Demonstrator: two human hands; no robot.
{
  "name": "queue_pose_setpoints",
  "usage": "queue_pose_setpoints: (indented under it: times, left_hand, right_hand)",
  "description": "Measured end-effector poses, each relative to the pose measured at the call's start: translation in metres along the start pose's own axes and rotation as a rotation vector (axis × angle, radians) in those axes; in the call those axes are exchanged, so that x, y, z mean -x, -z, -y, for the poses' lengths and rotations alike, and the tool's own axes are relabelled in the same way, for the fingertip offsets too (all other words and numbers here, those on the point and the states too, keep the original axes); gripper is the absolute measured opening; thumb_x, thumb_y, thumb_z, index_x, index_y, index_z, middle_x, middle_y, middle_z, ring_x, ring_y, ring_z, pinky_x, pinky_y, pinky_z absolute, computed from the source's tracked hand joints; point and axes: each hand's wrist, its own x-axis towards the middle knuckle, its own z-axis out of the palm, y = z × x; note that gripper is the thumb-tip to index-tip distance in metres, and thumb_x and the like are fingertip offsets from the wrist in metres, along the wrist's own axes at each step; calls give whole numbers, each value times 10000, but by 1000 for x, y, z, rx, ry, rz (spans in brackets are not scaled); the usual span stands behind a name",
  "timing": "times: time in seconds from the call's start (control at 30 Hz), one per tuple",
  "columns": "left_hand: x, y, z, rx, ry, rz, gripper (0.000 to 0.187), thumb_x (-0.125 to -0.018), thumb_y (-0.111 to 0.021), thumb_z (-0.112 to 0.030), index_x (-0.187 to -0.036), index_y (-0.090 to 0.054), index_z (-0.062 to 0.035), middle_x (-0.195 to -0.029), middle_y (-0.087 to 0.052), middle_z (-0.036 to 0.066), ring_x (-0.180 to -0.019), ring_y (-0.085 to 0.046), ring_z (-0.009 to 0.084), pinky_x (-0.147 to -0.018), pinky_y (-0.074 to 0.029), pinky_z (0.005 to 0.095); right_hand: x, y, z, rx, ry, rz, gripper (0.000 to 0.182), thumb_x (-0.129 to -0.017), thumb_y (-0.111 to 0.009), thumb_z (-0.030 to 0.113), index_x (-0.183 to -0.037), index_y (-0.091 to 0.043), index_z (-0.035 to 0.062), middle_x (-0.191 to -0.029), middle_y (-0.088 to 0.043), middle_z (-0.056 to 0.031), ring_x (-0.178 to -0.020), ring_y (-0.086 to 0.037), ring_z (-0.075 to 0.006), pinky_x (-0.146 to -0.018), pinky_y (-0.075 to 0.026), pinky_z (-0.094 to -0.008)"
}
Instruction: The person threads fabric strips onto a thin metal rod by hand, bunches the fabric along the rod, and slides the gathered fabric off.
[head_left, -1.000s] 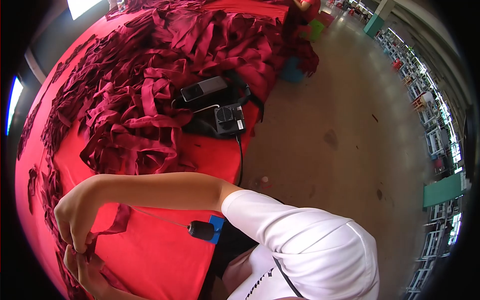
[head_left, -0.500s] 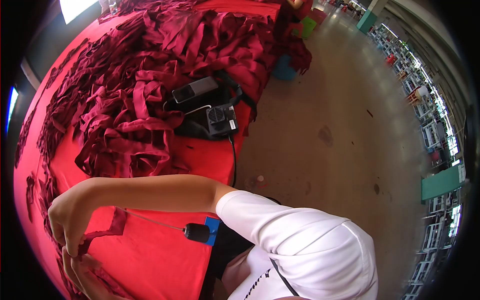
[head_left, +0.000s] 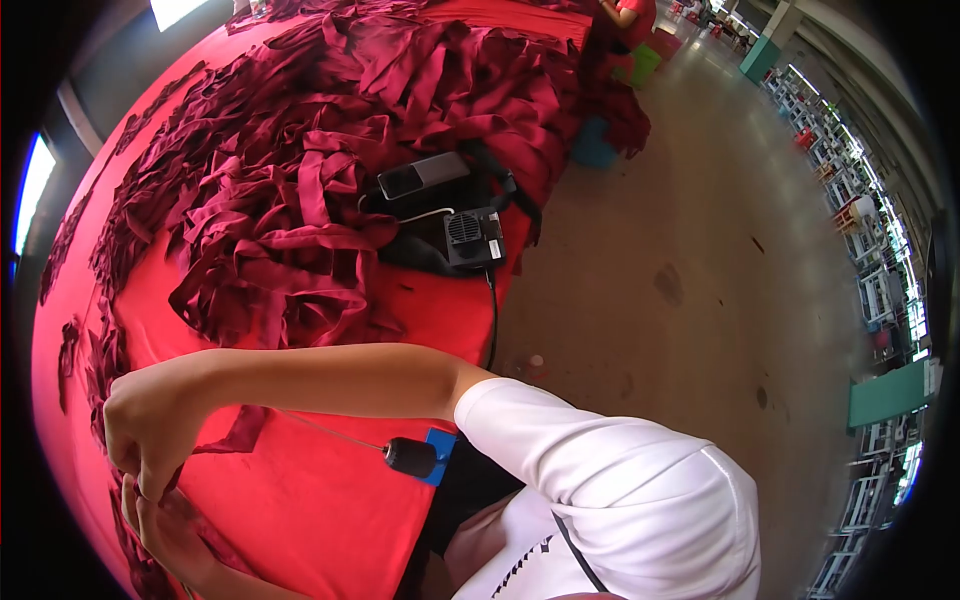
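My right hand (head_left: 150, 435) reaches across from the upper side, wrist bent, fingers closed on a maroon fabric strip (head_left: 172, 486). Just below it, my left hand (head_left: 165, 525) meets it with bent fingers pinched at the same strip. The fingertips overlap, so the exact grip is partly hidden. One piece of maroon fabric (head_left: 240, 432) lies behind my right wrist on the red cloth. A thin rod runs from behind my forearm to a black handle-shaped piece (head_left: 410, 457) on a blue block (head_left: 440, 455) at the table edge.
A big heap of maroon strips (head_left: 290, 190) covers much of the red table (head_left: 300, 500). By the edge lie a black device with a fan grille (head_left: 473, 236) and a grey-black box (head_left: 424, 178), with cables. A person in red (head_left: 632, 20) is at the far end.
The whole view has shifted slightly right, showing more of the person at the far end. Both hands remain together at the strip, with only small finger movement.
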Motion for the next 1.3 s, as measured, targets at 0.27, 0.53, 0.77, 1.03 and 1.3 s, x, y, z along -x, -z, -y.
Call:
queue_pose_setpoints:
  times: [0.27,0.53,0.77,1.03,1.3]
  left_hand:
    - [-5,-6,5,-289,-5,-80,408,-994,-553,-232,-1330,-507,-6,-733,-518,23,-575,-457,106,-541,-367,227]
    - [-2,2,9,-141,-29,196,399,-974,-542,-164,-1337,-501,-6,-756,-555,55,-532,-501,128,-539,-436,244]
    - [4,-13,-1,-81,93,-9,396,-970,-547,-167,-1331,-507,-10,-759,-553,50,-521,-504,119,-526,-446,245]
    - [5,-30,8,-132,-64,-233,396,-982,-580,-226,-1320,-548,-21,-940,-579,16,-723,-521,67,-551,-397,202]
    - [3,-35,2,-208,-78,26,321,-1023,-480,-306,-1116,-575,-13,-653,-515,18,-522,-473,96,-532,-373,224]
  right_hand:
    - [3,-1,-1,142,36,-69,265,-696,-724,326,-656,-707,64,-587,-642,-64,-564,-624,-219,-545,-471,-355]
    - [8,9,7,21,-34,-2,248,-725,-727,301,-693,-703,56,-612,-639,-57,-582,-615,-185,-553,-464,-339]
    - [8,4,7,27,-12,-2,239,-711,-722,292,-688,-692,56,-620,-645,-70,-590,-624,-212,-559,-468,-346]
    - [6,4,8,60,18,-89,248,-710,-720,274,-673,-665,36,-598,-629,-85,-564,-612,-233,-549,-469,-359]
    - [10,11,17,-122,3,-85,250,-707,-699,262,-656,-648,22,-587,-613,-85,-566,-607,-209,-542,-462,-350]
